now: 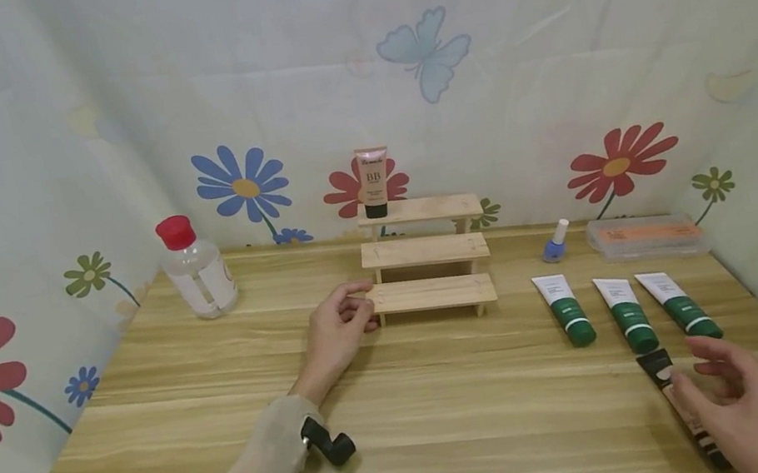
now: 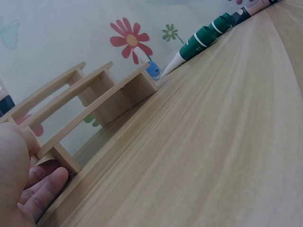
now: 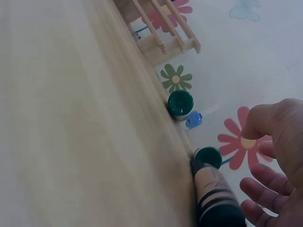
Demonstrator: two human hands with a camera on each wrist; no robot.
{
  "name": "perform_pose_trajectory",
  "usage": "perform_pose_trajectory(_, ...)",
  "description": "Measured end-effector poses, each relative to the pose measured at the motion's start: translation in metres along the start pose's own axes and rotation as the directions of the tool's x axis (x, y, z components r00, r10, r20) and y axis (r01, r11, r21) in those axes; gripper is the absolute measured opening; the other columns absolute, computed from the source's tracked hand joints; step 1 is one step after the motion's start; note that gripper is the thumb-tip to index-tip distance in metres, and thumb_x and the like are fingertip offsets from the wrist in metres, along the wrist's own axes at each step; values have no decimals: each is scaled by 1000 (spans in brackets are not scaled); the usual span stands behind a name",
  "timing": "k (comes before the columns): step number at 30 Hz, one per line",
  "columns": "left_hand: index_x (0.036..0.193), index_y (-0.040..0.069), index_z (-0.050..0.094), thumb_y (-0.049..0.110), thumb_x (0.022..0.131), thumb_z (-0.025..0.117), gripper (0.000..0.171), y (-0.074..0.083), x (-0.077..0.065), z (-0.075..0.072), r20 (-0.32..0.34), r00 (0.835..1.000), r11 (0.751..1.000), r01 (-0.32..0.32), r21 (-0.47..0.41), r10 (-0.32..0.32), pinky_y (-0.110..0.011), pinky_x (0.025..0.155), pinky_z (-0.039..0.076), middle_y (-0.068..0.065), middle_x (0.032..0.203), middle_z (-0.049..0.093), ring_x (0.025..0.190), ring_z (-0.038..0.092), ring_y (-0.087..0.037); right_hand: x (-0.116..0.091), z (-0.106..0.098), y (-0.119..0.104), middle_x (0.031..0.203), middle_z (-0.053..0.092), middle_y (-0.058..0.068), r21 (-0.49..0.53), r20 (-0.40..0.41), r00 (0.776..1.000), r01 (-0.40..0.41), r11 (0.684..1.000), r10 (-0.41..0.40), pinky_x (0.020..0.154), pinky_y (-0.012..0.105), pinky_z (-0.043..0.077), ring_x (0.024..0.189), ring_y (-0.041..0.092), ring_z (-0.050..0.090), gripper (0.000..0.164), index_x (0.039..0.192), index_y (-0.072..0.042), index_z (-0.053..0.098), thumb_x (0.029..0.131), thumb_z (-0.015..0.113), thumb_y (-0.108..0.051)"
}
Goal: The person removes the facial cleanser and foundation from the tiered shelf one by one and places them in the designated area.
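A three-step wooden display stand (image 1: 423,249) stands at the back of the table. My left hand (image 1: 337,333) grips the left end of its lowest step; in the left wrist view the fingers (image 2: 45,194) curl by the stand's leg. A beige BB cream tube (image 1: 374,178) stands upright on the top step, black cap down. At the right front, my right hand (image 1: 745,396) hovers over a beige-and-black tube (image 1: 689,419) lying on the table. The right wrist view shows its thumb and fingers spread, apart from the tube (image 3: 215,189).
Three white-and-green tubes (image 1: 566,311) lie on the right side of the table. Behind them are a blue nail polish bottle (image 1: 555,245) with a white cap and a clear plastic case (image 1: 645,235). A clear bottle (image 1: 202,276) with a red cap stands at the back left.
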State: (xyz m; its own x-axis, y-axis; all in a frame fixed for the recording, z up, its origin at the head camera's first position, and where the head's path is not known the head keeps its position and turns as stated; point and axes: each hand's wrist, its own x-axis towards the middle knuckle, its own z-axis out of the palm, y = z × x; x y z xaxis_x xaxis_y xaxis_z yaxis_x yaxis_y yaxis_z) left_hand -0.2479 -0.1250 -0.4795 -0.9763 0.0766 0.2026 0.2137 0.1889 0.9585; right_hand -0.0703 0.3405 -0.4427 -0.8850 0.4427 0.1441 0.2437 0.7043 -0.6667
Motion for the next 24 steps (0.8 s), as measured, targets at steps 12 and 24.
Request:
perform_pose_trajectory(12,139,12,74,11,112,68,28,-2,0,-2,9,1000,1000,-2,-8,2,-32,83,72,-15,108,77,95,78,-27,30,3,-63,149,65,1,119,-129,986,123,985,-108,90,10,48,123,6,60,57,156,-22,64,102,82,-28)
perform_pose_trajectory(24,139,12,74,11,113,68,27,0,0,-1,8,1000,1000,9,-8,-9,-31,83,72,-15,108,77,95,79,-27,69,8,-117,153,62,0,306,-150,939,341,889,-309,105,15,56,132,14,62,63,160,-25,58,102,84,-22)
